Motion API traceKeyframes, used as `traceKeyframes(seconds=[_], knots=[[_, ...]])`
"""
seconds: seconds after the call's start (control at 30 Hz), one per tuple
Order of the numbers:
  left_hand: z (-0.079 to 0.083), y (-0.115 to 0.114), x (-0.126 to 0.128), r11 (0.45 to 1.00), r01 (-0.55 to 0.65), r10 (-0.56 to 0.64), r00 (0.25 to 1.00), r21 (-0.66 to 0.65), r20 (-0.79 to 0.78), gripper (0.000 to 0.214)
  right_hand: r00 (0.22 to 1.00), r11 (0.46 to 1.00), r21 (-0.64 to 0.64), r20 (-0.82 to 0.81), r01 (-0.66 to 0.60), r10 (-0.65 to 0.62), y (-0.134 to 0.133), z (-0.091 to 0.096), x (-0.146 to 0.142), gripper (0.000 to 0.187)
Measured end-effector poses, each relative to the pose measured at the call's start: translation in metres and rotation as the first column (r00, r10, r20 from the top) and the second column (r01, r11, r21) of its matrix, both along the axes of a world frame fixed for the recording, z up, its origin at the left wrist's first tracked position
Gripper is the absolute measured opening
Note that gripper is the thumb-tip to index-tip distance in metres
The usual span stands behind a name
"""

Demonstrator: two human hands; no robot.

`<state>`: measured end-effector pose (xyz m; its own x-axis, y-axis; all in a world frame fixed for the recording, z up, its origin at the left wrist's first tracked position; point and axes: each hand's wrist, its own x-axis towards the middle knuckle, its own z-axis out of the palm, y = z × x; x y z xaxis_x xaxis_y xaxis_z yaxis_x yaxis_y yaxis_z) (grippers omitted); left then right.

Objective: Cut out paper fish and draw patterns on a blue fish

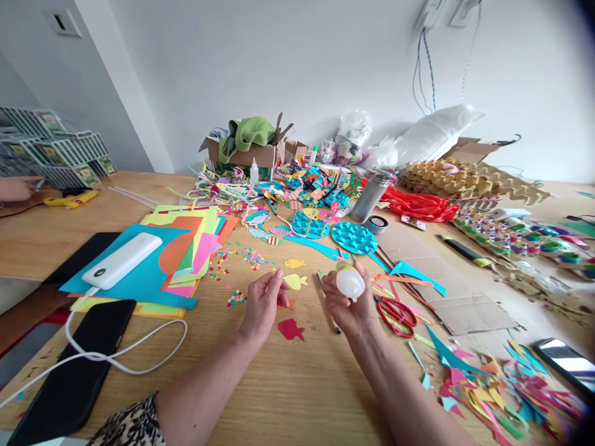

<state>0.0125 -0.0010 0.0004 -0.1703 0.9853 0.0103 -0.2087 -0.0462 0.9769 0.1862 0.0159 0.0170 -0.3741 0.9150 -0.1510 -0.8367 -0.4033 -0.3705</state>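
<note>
My right hand (351, 313) is wrapped around a small translucent white squeeze bottle (350, 284), whose rounded base faces me. The thumb and fingers of my left hand (263, 302) are pinched together; whatever is between them, if anything, is too small to make out. Right beside those fingertips lies a yellow paper fish (296, 282), below an orange-yellow paper fish (295, 263). An orange fish (291, 304) is partly hidden by my left hand. Closer to me lies a red paper fish (291, 329). Small piles of confetti dots (237, 298) are left of my hand.
Red scissors (395, 314) and a pen (328, 303) flank my right hand. Coloured paper (139, 272), a power bank (122, 260) and a phone lie left. Paper scraps (478, 390) cover the right front. A metal flask (370, 197) stands behind. Another person's hand (21, 188) shows far left.
</note>
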Motion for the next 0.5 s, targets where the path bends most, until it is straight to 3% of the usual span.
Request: traceKeyframes(seconds=[0.1,0.2,0.37,0.5], knots=[[0.000,0.001,-0.001,1.000,-0.005,0.005,1.000,-0.021,0.004,0.049,0.996,1.000,0.016,0.085,0.005,-0.007,-0.023,0.029,-0.026,0.034],[-0.001,0.002,-0.001,1.000,-0.001,0.001,1.000,-0.027,0.015,0.049,0.986,0.998,0.026,0.153,0.062,-0.066,-0.029,0.041,-0.043,0.039],[-0.004,0.004,-0.003,0.999,-0.046,0.046,0.999,0.015,-0.007,0.045,0.860,0.932,0.071,0.366,0.355,-0.356,-0.004,0.017,-0.039,0.035],[-0.003,0.006,-0.005,0.997,-0.055,0.058,0.997,0.048,-0.043,0.044,0.794,0.902,0.130,0.435,0.412,-0.426,0.008,-0.005,-0.028,0.029]])
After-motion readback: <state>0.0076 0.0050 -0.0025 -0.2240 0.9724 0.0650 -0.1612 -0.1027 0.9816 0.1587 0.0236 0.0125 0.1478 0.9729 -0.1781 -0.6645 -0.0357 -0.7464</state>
